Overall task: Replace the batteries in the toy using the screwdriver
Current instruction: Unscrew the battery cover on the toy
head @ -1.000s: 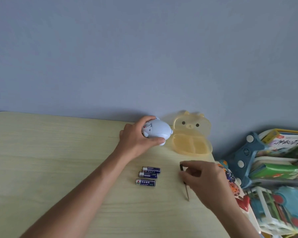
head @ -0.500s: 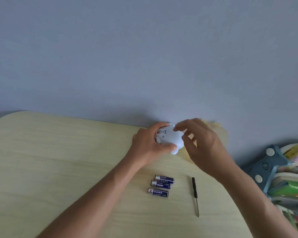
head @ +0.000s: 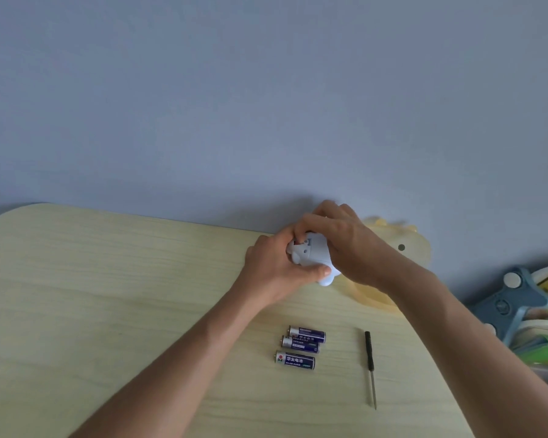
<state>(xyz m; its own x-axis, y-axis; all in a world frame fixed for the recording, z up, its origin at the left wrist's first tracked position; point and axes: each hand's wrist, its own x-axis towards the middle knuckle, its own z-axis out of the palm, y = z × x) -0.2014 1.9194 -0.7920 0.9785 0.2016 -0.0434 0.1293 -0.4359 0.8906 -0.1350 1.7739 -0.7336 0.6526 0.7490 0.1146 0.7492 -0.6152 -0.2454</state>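
**Both hands on the toy, batteries and screwdriver lying loose**

Head cam, only view there is. The small pale-blue rounded plastic toy (head: 312, 255) is up at the far edge of the light wood-grain tabletop (head: 108, 295), close to the blue-grey wall (head: 266, 90). The left hand (head: 277, 270) is wrapped around it from the left, thumb along the near side, fingers curled closed on the body. The right hand (head: 342, 245) comes over the top from the right, fingertips pressed onto the toy's upper left part, so it's closed on the toy too. Can't tell whether the toy rests on the top or is lifted a bit.

Just behind the right wrist sits a translucent yellow animal-shaped plastic case (head: 415, 248), right at the far right edge, mostly hidden by the arm.

Near the middle-right of the tabletop lie three blue-and-silver AA batteries (head: 301, 348), side by side, nearly touching. The nearest one has white Chinese characters and a red-and-green logo on it; the print on the other two is too small to read. To their right, apart from them, lies a thin black-handled screwdriver (head: 370, 368), tip pointing to the near edge.

The whole left half of the tabletop is open. Off the right edge there's a heap of colourful toys and books (head: 532, 314), blurry.
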